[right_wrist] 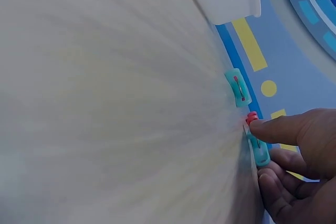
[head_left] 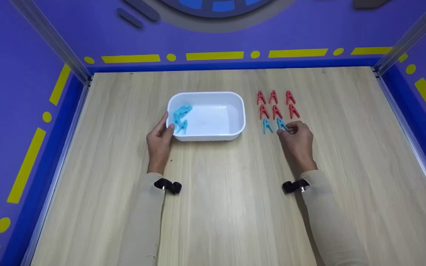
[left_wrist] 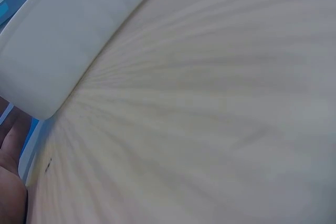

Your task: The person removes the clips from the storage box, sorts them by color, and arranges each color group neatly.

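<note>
The left hand holds the left side of a white basin, its thumb at the near left corner. Several teal clothespins lie in the basin's left part. To the right of the basin, two teal clothespins stand in the nearest row: one on its own, the other between the thumb and fingers of the right hand. In the right wrist view the thumb and fingers of the right hand are around that teal clothespin, at the table surface.
Several red clothespins lie in two rows beyond the teal ones. Purple-blue panels with yellow marks border the wooden table at the back and sides. In the left wrist view the basin's wall fills the upper left.
</note>
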A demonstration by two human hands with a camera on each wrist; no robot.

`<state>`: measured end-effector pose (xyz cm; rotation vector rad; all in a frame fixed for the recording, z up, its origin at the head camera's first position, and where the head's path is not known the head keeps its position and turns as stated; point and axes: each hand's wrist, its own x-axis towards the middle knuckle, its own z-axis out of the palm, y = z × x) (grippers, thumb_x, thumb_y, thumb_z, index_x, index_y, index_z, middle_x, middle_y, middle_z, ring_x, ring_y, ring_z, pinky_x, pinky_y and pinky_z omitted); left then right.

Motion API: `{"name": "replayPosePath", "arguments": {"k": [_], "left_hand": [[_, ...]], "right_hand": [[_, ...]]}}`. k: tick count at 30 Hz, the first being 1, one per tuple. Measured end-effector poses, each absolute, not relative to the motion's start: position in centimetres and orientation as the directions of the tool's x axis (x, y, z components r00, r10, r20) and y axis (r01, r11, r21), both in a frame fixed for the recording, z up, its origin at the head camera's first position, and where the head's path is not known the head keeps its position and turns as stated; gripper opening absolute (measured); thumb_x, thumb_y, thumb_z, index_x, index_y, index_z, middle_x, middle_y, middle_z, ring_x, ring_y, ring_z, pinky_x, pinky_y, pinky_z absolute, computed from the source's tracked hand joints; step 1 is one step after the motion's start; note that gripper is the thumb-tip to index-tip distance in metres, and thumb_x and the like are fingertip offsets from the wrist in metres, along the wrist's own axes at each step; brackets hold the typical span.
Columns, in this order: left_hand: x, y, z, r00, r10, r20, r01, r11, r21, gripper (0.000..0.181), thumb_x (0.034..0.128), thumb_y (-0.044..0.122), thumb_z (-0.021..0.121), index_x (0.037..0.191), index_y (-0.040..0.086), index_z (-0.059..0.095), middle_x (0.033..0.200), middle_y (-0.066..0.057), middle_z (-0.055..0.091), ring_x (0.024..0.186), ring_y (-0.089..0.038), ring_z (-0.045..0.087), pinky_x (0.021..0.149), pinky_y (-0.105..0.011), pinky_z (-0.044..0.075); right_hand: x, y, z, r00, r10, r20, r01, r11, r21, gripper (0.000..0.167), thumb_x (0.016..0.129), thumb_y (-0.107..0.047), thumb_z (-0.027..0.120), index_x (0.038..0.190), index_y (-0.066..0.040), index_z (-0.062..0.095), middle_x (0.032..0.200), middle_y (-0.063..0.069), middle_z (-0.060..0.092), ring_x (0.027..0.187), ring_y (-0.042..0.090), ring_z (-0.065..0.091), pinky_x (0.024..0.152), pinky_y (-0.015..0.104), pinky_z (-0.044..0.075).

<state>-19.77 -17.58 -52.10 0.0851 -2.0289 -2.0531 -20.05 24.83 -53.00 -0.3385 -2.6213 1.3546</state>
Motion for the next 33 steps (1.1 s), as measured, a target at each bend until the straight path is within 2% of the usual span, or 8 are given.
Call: {"name": "replayPosePath", "arguments": {"k": [19,26,33], "left_hand": [[-19.8,-17.6,-52.3,-0.966,-0.221,0.132,0.138,-0.011,0.99,0.049,0.1057,0.008,0.067,0.153,0.004,0.054,0.159,-0.007,0.05,0.15,-0.018,0.043,0.118,-0.027,0.039],[-19.8,-17.6,-52.2,-0.967,-0.221,0.129,0.132,0.001,0.991,0.049,0.1053,0.007,0.067,0.152,0.002,0.054,0.159,-0.009,0.051,0.15,-0.018,0.044,0.12,-0.034,0.039],[-20.9,-18.1,-54.4,-0.964,-0.236,0.12,0.126,-0.013,0.992,0.05,0.1047,0.007,0.068,0.153,0.005,0.054,0.16,-0.007,0.05,0.15,-0.017,0.043,0.12,-0.033,0.039]], "right_hand": [[-20.0,24.7,-52.7,-0.955,0.293,-0.045,0.204,0.536,-0.819,0.037,0.097,-0.02,0.076,0.123,0.003,0.062,0.116,0.015,0.061,0.101,0.025,0.058,0.084,0.034,0.048],[-20.1,25.0,-53.0,-0.961,0.278,-0.006,0.16,0.536,-0.829,0.035,0.096,-0.017,0.077,0.121,0.005,0.065,0.112,0.016,0.063,0.098,0.023,0.058,0.08,0.029,0.048],[-20.1,25.0,-52.9,-0.963,0.271,0.004,0.148,0.537,-0.83,0.035,0.096,-0.016,0.078,0.121,0.005,0.065,0.111,0.016,0.062,0.097,0.022,0.057,0.08,0.029,0.047]]}}
